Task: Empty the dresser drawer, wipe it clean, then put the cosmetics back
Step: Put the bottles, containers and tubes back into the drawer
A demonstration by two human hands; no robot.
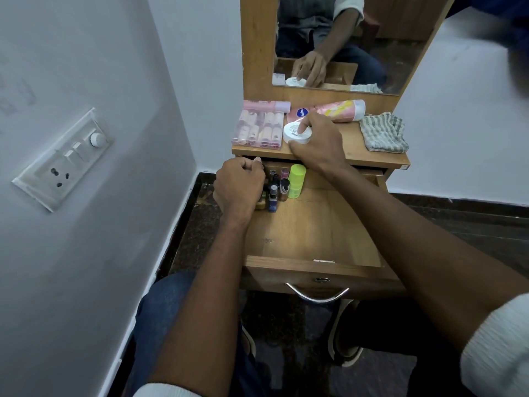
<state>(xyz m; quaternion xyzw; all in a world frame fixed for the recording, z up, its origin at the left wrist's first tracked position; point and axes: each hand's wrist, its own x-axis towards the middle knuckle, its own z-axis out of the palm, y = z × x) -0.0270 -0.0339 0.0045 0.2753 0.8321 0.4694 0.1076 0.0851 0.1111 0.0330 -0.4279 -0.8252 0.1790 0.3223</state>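
Two hands work at an open dresser drawer [315, 230], pulled out toward you under the wooden table [355, 144] with its mirror [372, 53]. At far left, a switch panel [64, 159] sits on the wall. Your left hand [239, 186] is curled into a loose fist over the drawer's back-left corner, at about 10 o'clock from the drawer's centre; whether it holds anything cannot be told. Just right of it, small bottles [274, 190] and a lime-green container [296, 180] stand upright in that corner. On the table above, a clear case of small tubes [259, 128] lies at the left end, a pink box [266, 105] behind it. Your right hand [317, 138] grips a round white jar [296, 133], fingers and thumb curled around its rim. A pink tube [340, 110] lies behind the jar at 12 o'clock. A striped cloth [383, 133] sits crumpled at the right end.
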